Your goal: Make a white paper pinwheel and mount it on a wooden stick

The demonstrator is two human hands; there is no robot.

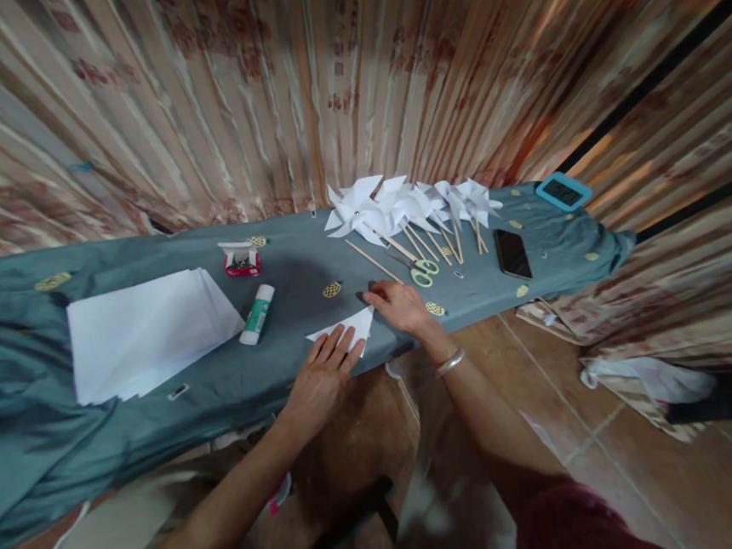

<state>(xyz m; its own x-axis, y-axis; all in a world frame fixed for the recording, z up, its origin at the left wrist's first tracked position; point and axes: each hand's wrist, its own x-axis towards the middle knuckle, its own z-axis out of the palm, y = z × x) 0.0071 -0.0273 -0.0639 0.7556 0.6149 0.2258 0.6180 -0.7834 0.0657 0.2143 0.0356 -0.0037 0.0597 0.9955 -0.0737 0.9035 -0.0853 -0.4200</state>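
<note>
A small sheet of white paper folded into a triangle [358, 320] lies near the front edge of the cloth-covered table. My left hand [323, 372] rests on its left part, fingers stretched out and lying flat. At the paper's upper right corner, my right hand [400, 306] has thumb and fingers closed together on the tip. Just beyond the right hand are green-handled scissors [425, 273] and a loose wooden stick [372, 261]. Several white paper pinwheels [360, 207] on sticks lie in an overlapping row at the back.
A stack of white paper [146, 332] lies at the left, beside a glue stick [258, 315] and an open red box [241, 260] of small pins. A phone [513, 254] and a blue-framed device [562, 192] lie at the right. Curtains [298, 84] hang behind the table [290, 290].
</note>
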